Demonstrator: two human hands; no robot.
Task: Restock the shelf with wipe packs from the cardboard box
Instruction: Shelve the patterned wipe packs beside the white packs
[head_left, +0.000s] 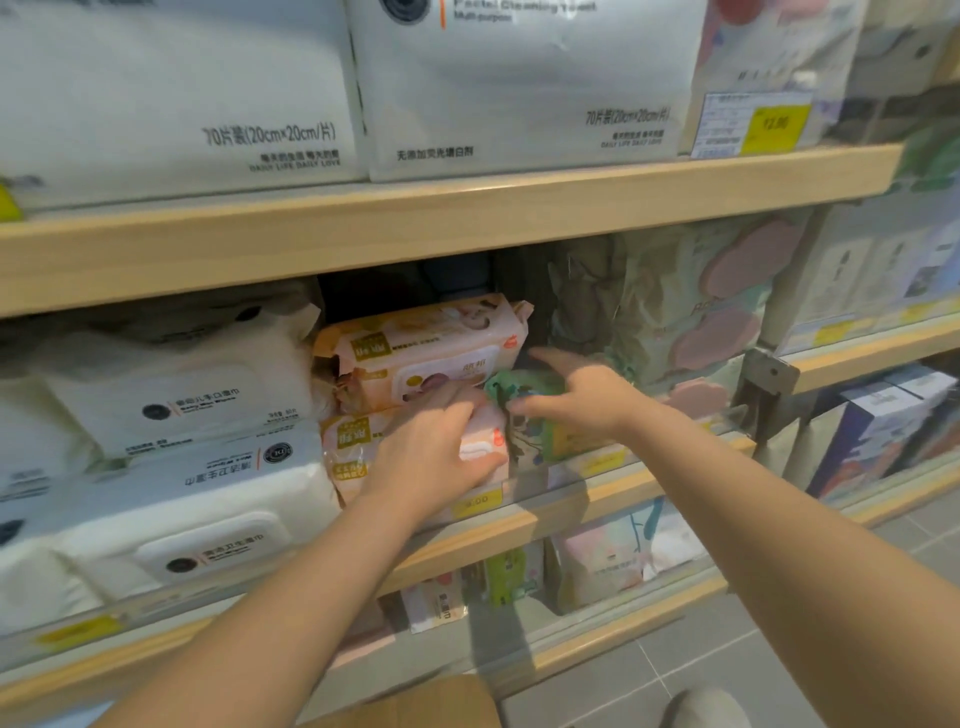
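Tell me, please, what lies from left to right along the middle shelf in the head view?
White wipe packs → peach wipe packs → left hand → green pack → right hand → pastel floral packs.

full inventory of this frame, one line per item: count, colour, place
large towel packs: 2, white, top shelf
price tag: 1, yellow, top shelf right
shelf boards: several, light wood, across the view
white wipe packs: at least 3, white with dark print, middle shelf left
orange wipe packs: 2 stacked, peach and orange, middle shelf centre
green pack: 1, green, beside the orange stack
patterned packs: count unclear, pale green with pink shapes, middle shelf right
lower-shelf packs: several, pastel, bottom shelf
boxes: a few, blue and purple, far right
left hand: 1, resting on the lower orange pack
right hand: 1, gripping the green pack
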